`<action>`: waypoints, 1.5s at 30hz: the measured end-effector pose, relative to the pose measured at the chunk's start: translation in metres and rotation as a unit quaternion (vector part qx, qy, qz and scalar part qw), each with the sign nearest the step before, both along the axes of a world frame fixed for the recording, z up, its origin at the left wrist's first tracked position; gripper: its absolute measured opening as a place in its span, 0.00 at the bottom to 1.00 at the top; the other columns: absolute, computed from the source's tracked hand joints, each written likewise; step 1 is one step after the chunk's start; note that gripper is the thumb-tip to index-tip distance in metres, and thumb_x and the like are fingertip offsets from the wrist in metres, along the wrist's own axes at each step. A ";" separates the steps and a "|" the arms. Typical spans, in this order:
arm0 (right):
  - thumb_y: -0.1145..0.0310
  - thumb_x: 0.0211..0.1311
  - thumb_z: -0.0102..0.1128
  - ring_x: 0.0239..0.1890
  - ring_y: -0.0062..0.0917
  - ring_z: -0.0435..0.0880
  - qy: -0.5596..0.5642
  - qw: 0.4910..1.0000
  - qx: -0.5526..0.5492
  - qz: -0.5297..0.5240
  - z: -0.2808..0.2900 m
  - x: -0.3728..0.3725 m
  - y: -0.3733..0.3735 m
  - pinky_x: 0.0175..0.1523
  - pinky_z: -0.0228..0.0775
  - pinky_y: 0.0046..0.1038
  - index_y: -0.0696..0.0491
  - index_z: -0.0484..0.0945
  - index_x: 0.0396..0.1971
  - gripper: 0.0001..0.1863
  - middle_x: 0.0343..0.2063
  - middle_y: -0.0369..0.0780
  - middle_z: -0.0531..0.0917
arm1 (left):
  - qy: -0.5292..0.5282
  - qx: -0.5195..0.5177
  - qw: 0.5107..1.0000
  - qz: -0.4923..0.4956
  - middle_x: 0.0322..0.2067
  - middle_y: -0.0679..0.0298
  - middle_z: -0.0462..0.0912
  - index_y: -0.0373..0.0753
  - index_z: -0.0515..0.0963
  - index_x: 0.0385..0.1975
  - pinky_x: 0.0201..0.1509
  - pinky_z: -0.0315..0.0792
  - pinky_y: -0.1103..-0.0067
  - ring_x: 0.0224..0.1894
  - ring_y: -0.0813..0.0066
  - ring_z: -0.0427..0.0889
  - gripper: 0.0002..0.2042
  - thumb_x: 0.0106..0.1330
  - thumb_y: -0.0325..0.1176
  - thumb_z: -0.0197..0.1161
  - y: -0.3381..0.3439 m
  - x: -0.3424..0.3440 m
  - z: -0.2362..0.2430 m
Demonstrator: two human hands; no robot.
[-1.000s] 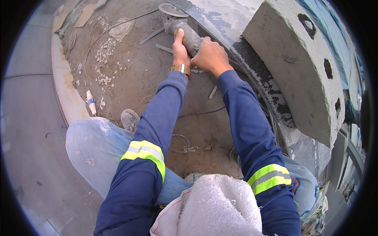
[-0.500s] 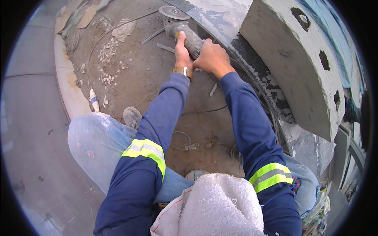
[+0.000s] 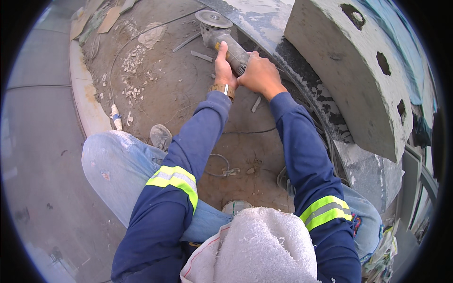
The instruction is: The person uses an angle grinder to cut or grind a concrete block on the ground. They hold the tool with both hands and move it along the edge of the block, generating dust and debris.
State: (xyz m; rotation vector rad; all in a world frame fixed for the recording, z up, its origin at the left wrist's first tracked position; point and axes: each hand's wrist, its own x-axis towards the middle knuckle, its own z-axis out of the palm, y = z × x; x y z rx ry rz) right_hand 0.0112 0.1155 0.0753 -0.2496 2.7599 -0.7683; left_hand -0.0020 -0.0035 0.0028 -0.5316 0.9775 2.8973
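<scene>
An angle grinder (image 3: 222, 41) with a grey, dusty body and a round disc (image 3: 213, 19) at its far end is held out ahead of me, above the dusty floor. My left hand (image 3: 223, 67) grips its body from the left, thumb lying along the side by a yellow part. My right hand (image 3: 259, 74) is wrapped round the rear of the body, touching or very close to my left hand. The disc is near the edge of a mottled stone strip (image 3: 250, 19).
A thick concrete block (image 3: 347, 85) with holes stands at the right, beside blue sheeting (image 3: 403, 56). Rubble (image 3: 132, 82), thin offcuts (image 3: 202, 55), cables and a white connector (image 3: 117, 118) lie on the floor. A pale kerb (image 3: 92, 113) curves along the left. My bent knees flank my arms.
The grinder and both hands have moved slightly right and down in the picture, the grip unchanged. The view has shifted a little, with the concrete block sitting higher in it.
</scene>
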 end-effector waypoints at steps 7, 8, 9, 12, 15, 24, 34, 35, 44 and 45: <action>0.64 0.43 0.72 0.49 0.49 0.87 0.000 1.000 0.007 -0.012 -0.006 0.003 0.005 0.55 0.80 0.43 0.65 0.71 0.61 0.41 0.43 0.57 0.86 | -0.001 -0.015 1.000 0.015 0.44 0.53 0.83 0.37 0.72 0.55 0.49 0.82 0.63 0.43 0.58 0.86 0.30 0.72 0.61 0.57 0.008 0.005 0.005; 0.64 0.43 0.72 0.49 0.49 0.87 -0.001 1.000 0.007 -0.013 -0.005 0.004 0.005 0.55 0.80 0.43 0.65 0.71 0.61 0.41 0.43 0.57 0.86 | -0.003 -0.016 1.000 0.011 0.44 0.53 0.83 0.37 0.72 0.55 0.49 0.82 0.63 0.43 0.57 0.86 0.30 0.72 0.61 0.56 0.008 0.006 0.005; 0.64 0.43 0.72 0.49 0.49 0.87 -0.003 1.000 0.006 -0.013 -0.004 0.005 0.005 0.55 0.80 0.43 0.65 0.71 0.61 0.41 0.43 0.57 0.86 | -0.005 -0.019 1.000 0.008 0.44 0.52 0.83 0.37 0.72 0.55 0.49 0.82 0.63 0.43 0.57 0.86 0.30 0.72 0.61 0.56 0.008 0.007 0.006; 0.65 0.43 0.72 0.48 0.49 0.87 0.003 1.000 0.007 -0.014 -0.004 0.007 0.006 0.54 0.80 0.43 0.65 0.72 0.60 0.41 0.43 0.57 0.86 | -0.006 -0.016 1.000 0.007 0.44 0.52 0.83 0.37 0.72 0.55 0.49 0.82 0.63 0.43 0.58 0.86 0.30 0.73 0.61 0.56 0.008 0.008 0.005; 0.65 0.43 0.71 0.47 0.50 0.87 0.012 1.000 0.005 -0.010 -0.005 0.009 0.007 0.54 0.80 0.43 0.66 0.72 0.60 0.40 0.42 0.57 0.86 | -0.006 -0.003 1.000 -0.002 0.44 0.53 0.83 0.37 0.72 0.56 0.49 0.82 0.63 0.43 0.58 0.86 0.30 0.73 0.61 0.56 0.009 0.009 0.004; 0.64 0.46 0.72 0.48 0.52 0.87 0.008 1.000 0.006 -0.011 0.002 0.018 0.010 0.54 0.80 0.43 0.65 0.74 0.54 0.35 0.43 0.58 0.86 | -0.017 -0.006 1.000 0.001 0.46 0.52 0.84 0.37 0.74 0.55 0.56 0.78 0.62 0.48 0.55 0.84 0.29 0.72 0.60 0.57 0.012 0.014 -0.001; 0.65 0.44 0.71 0.47 0.51 0.87 0.012 1.000 0.001 -0.010 0.001 0.018 0.009 0.54 0.80 0.43 0.65 0.73 0.57 0.37 0.42 0.58 0.86 | -0.009 -0.008 1.000 0.005 0.45 0.52 0.84 0.37 0.73 0.55 0.56 0.78 0.61 0.47 0.55 0.85 0.29 0.72 0.60 0.57 0.012 0.015 0.002; 0.65 0.43 0.71 0.47 0.50 0.87 0.011 1.000 0.000 -0.011 0.000 0.017 0.009 0.53 0.80 0.43 0.66 0.72 0.59 0.39 0.42 0.58 0.86 | -0.012 -0.009 1.000 0.005 0.45 0.53 0.84 0.37 0.73 0.55 0.56 0.78 0.61 0.47 0.55 0.85 0.29 0.72 0.59 0.57 0.011 0.015 0.003; 0.65 0.42 0.71 0.47 0.50 0.87 0.008 1.000 0.006 -0.017 -0.008 0.006 0.005 0.54 0.80 0.43 0.66 0.71 0.61 0.41 0.42 0.58 0.86 | -0.012 -0.001 1.000 0.001 0.47 0.53 0.83 0.38 0.74 0.55 0.56 0.78 0.61 0.48 0.55 0.84 0.27 0.73 0.58 0.57 0.008 0.006 0.000; 0.66 0.42 0.70 0.47 0.50 0.87 0.007 1.000 0.009 -0.016 -0.008 0.004 0.004 0.54 0.80 0.43 0.66 0.71 0.61 0.41 0.42 0.58 0.86 | -0.010 -0.001 1.000 0.002 0.48 0.53 0.83 0.38 0.74 0.55 0.56 0.78 0.61 0.48 0.55 0.84 0.27 0.73 0.58 0.57 0.008 0.005 0.002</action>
